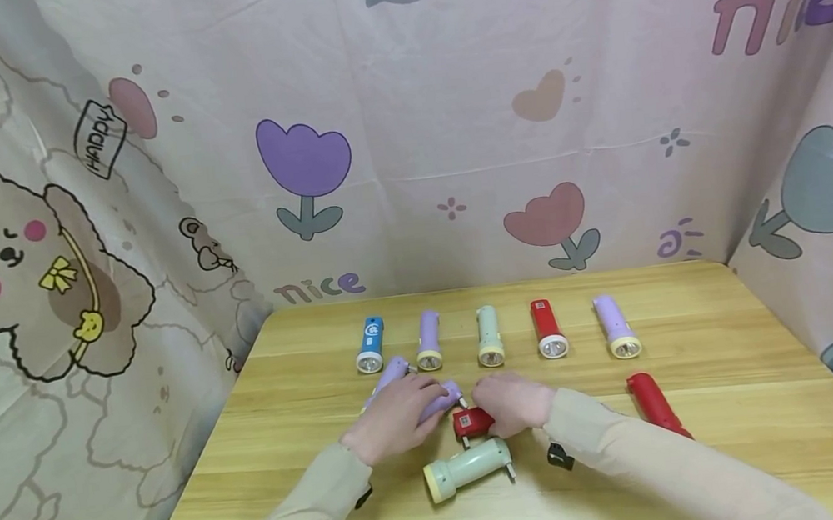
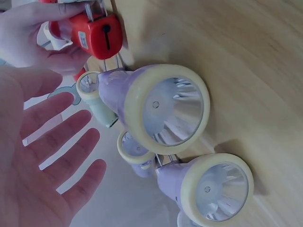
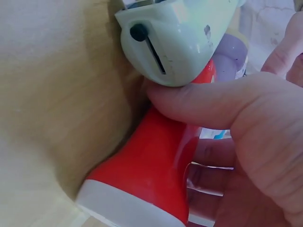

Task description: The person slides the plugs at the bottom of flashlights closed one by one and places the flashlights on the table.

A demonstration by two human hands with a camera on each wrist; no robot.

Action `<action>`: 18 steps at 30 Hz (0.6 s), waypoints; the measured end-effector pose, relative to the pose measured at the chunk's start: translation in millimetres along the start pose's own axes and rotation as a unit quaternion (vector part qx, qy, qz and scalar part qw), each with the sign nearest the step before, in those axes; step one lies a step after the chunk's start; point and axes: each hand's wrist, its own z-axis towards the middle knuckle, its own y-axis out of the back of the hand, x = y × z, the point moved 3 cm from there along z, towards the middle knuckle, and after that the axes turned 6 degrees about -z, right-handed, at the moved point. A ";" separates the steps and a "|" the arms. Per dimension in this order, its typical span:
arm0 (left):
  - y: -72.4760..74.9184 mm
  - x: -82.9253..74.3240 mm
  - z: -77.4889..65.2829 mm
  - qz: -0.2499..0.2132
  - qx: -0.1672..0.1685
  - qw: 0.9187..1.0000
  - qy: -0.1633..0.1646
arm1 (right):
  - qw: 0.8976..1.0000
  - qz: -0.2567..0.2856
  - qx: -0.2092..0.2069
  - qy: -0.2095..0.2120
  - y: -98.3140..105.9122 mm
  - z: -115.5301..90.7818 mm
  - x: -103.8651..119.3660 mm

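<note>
My right hand (image 1: 513,403) grips a red flashlight (image 3: 147,165) with a white head, which lies on the table. In the left wrist view my left hand (image 2: 52,146) has its fingers spread and nearly straight, beside two purple flashlights with cream heads. The nearer purple flashlight (image 1: 436,404) shows partly under that hand; the other purple flashlight (image 1: 393,371) lies to its left. Metal plug prongs stick out of both. Closer to me is a mint-green flashlight (image 1: 474,464) on its side, prongs out, near my right thumb in the right wrist view.
Along the back stand or lie a blue flashlight (image 1: 371,341), a purple flashlight (image 1: 429,330), a mint flashlight (image 1: 489,332), a red flashlight (image 1: 545,321) and another purple flashlight (image 1: 612,318). A red flashlight (image 1: 656,404) rests at the right, partly behind my sleeve. A printed curtain (image 1: 404,127) hangs behind the table.
</note>
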 end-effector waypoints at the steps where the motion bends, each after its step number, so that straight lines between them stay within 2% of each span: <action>1: 0.4 0.2 0.5 -0.003 0.000 1.000 0.003 | 1.000 0.002 -0.002 0.001 -0.6 -1.2 -0.8; 6: 1.9 2.1 3.0 -0.021 0.002 1.000 0.022 | 0.999 0.041 -0.023 0.005 -0.2 -8.9 -6.0; 13: 4.9 3.1 10.3 -0.078 -0.005 0.996 0.050 | 0.995 0.087 -0.052 0.013 -0.7 -21.0 -18.4; 18: 10.8 1.0 17.3 -0.106 -0.013 0.993 0.057 | 0.990 0.113 -0.080 0.017 -2.3 -32.0 -30.0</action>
